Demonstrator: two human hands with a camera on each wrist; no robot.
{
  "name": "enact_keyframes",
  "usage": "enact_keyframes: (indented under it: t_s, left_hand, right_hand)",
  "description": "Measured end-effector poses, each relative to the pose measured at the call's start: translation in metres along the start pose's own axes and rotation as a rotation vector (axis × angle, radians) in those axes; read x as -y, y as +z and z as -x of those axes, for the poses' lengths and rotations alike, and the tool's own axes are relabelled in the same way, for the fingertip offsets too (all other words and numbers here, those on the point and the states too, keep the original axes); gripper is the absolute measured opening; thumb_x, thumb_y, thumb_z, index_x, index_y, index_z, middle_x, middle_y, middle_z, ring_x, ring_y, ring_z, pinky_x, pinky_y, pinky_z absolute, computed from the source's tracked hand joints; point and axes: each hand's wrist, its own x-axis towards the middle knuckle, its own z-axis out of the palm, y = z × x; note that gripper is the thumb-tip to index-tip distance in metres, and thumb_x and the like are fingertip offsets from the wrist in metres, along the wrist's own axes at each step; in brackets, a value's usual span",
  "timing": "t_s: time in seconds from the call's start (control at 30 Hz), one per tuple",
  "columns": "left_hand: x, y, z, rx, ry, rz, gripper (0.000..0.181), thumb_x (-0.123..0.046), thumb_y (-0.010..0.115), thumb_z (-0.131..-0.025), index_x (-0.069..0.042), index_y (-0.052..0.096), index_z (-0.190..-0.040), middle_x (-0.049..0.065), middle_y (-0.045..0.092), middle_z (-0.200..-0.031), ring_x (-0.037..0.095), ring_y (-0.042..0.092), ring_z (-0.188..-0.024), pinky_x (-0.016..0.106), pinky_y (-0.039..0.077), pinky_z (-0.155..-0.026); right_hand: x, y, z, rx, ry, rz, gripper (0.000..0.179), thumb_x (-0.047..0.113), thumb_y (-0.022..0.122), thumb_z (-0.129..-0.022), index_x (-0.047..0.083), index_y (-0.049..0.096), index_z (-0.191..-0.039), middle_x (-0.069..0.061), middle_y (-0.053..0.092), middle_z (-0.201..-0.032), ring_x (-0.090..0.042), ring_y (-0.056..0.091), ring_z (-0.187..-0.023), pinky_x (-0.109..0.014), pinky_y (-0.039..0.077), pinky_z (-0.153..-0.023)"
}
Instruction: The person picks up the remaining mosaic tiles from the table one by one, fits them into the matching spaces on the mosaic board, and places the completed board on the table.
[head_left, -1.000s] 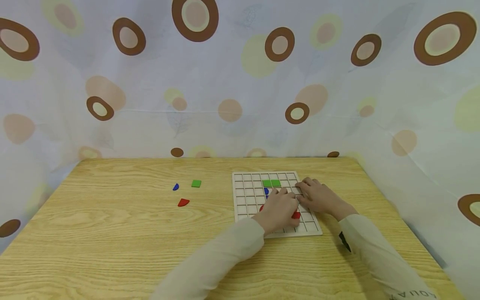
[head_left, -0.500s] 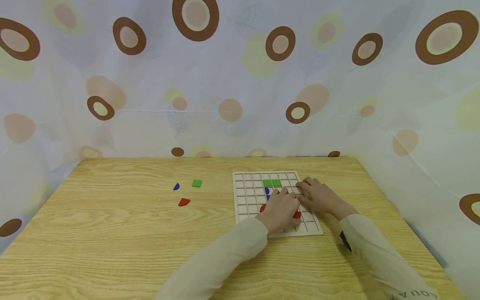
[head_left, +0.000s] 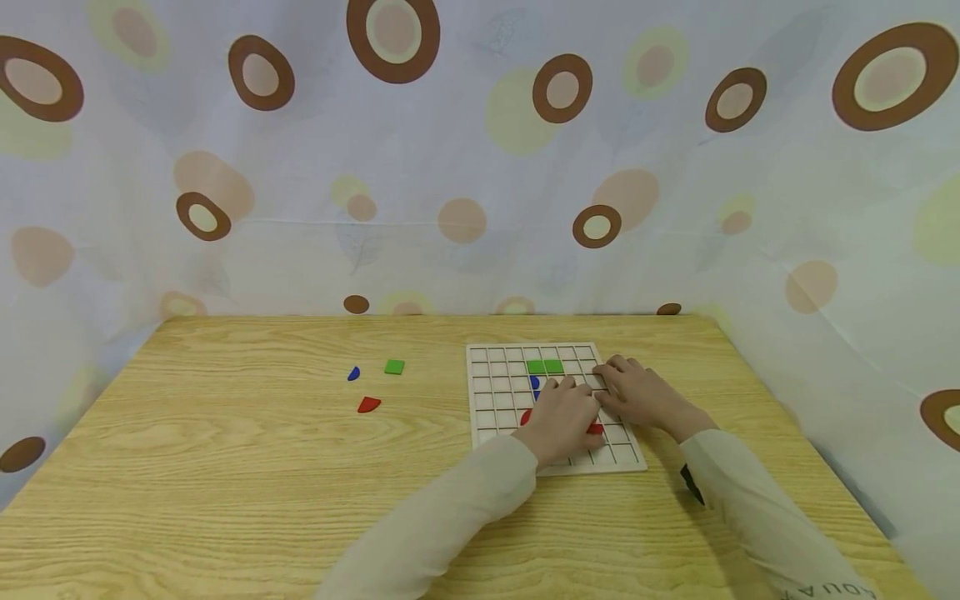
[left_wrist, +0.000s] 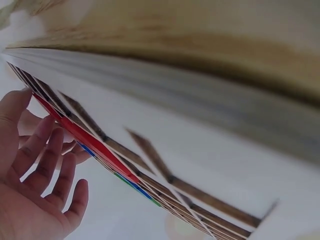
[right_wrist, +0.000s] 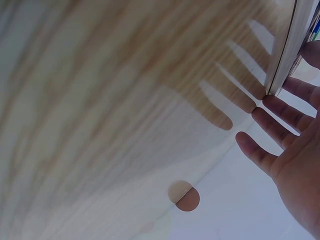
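A white grid board (head_left: 482,385) lies flat on the wooden table. My left hand (head_left: 561,421) is over its middle, with loosely bent fingers. In the left wrist view, the thumb of that hand touches the end of the red strip of pieces (left_wrist: 95,146) on the board. A sliver of one red piece (head_left: 596,429) shows beside the thumb in the head view. Two green squares (head_left: 545,367), a blue piece (head_left: 535,382) and another red piece (head_left: 526,417) are also on the grid, some partly hidden. At the right edge, my right hand (head_left: 641,396) steadies the board with extended fingers.
Left of the board lie a loose green square (head_left: 394,367), a blue half-circle (head_left: 354,374) and a red quarter-circle (head_left: 369,404). A circle-patterned curtain (head_left: 420,267) stands behind the table (head_left: 247,467) and along its sides.
The red piece by my left thumb shows as a thinner strip than before. My left hand has shifted slightly to the right; my right hand stays at the board's edge.
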Motion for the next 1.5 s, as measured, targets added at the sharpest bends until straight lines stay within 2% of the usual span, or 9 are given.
enact_keyframes:
  t_s: [0.1,0.33,0.8,1.03,1.2,1.5]
  left_hand:
    - [0.002,0.000,0.002,-0.001,0.004,0.023,0.029,-0.057,0.061,-0.078,-0.028,0.060,-0.073,-0.013,0.059,-0.096,0.012,0.050,-0.093,0.034,0.043,-0.088]
    - [0.006,0.000,0.005,-0.021,0.020,0.047,0.025,-0.056,0.061,-0.078,-0.032,0.065,-0.086,-0.015,0.057,-0.092,0.010,0.049,-0.089,0.032,0.043,-0.083]
    - [0.009,0.001,0.005,-0.024,0.026,0.054,0.024,-0.055,0.059,-0.080,-0.031,0.063,-0.079,-0.013,0.058,-0.092,0.012,0.049,-0.090,0.034,0.043,-0.087]
    - [0.010,0.001,0.006,-0.037,0.038,0.056,0.030,-0.055,0.058,-0.080,-0.031,0.067,-0.095,-0.013,0.060,-0.099,0.012,0.051,-0.094,0.035,0.042,-0.090]
    - [0.012,-0.004,0.008,-0.024,0.040,0.051,0.031,-0.056,0.058,-0.081,-0.032,0.066,-0.099,-0.013,0.060,-0.103,0.012,0.051,-0.096,0.034,0.042,-0.091]
    - [0.027,-0.011,0.016,-0.036,0.069,0.068,0.033,-0.055,0.060,-0.080,-0.030,0.065,-0.101,-0.012,0.061,-0.102,0.012,0.052,-0.100,0.033,0.042,-0.092]
  right_hand:
    - [0.001,0.000,0.000,0.001,0.001,0.001,0.037,0.023,0.054,-0.091,0.002,0.052,-0.122,-0.014,0.051,-0.113,-0.034,0.052,-0.099,-0.055,0.044,-0.078]
    - [0.001,0.000,0.000,0.003,0.011,0.001,0.037,0.022,0.055,-0.090,0.003,0.052,-0.122,-0.015,0.051,-0.113,-0.034,0.051,-0.100,-0.055,0.044,-0.078]
    - [0.002,-0.002,0.000,0.005,0.014,-0.004,0.038,0.023,0.055,-0.090,0.002,0.052,-0.122,-0.015,0.052,-0.114,-0.036,0.051,-0.101,-0.055,0.043,-0.079]
    - [0.000,0.000,-0.001,0.014,0.022,-0.005,0.038,0.023,0.054,-0.091,0.003,0.052,-0.122,-0.015,0.051,-0.114,-0.035,0.051,-0.101,-0.055,0.043,-0.079]
    - [-0.001,0.002,-0.002,0.014,0.015,0.006,0.039,0.025,0.054,-0.091,0.003,0.052,-0.123,-0.015,0.051,-0.115,-0.035,0.051,-0.101,-0.055,0.043,-0.079]
    - [-0.002,0.002,-0.002,0.011,0.012,-0.007,0.039,0.024,0.054,-0.090,0.002,0.052,-0.122,-0.015,0.051,-0.115,-0.035,0.051,-0.100,-0.055,0.043,-0.079]
